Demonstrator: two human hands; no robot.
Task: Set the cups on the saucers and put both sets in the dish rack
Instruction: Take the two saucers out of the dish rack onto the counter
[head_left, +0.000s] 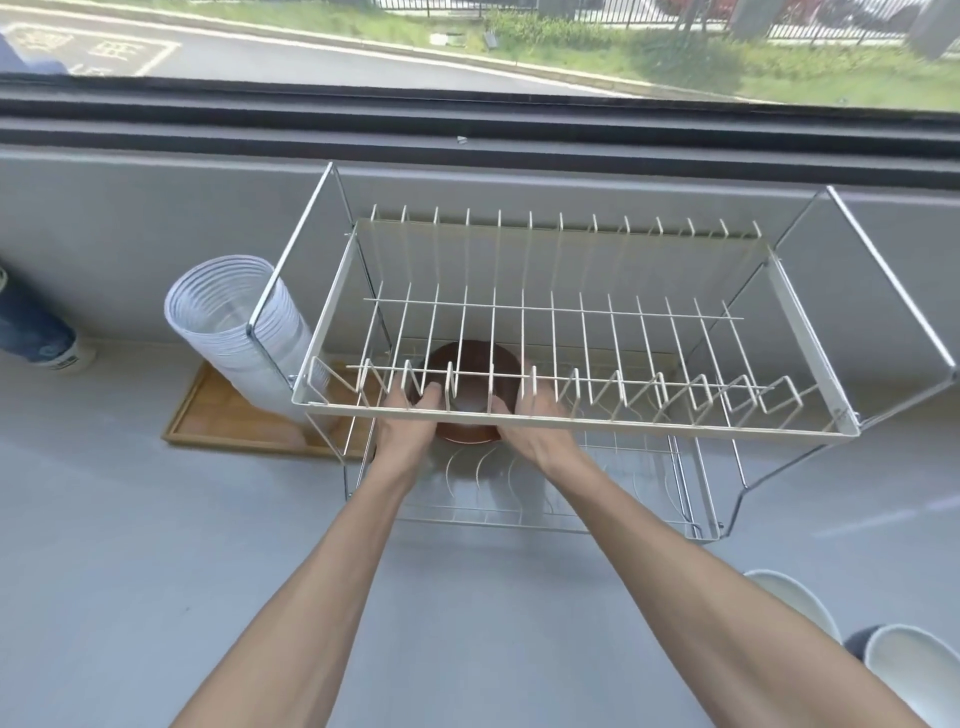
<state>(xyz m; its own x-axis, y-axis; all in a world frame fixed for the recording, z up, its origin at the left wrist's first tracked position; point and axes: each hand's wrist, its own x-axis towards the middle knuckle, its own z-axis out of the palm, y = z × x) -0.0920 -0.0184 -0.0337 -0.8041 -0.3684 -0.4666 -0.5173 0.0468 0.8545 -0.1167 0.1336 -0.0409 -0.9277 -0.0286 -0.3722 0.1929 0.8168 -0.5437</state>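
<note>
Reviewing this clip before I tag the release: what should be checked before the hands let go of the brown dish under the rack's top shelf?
1. Both hands on the dish: left hand and right hand flank the brown dish: ok.
2. Dish inside the dish rack, below the top shelf: ok.
3. Dish resting on the lower shelf: cannot tell.
4. Cup seated on a saucer: cannot tell, wires and blur hide it.
5. Second set in rack: not ok, none visible.

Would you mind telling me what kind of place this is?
Probably a kitchen-style counter beside a window: a two-tier wire dish rack stands on the grey counter, with stacked cups and a street outside.
</note>
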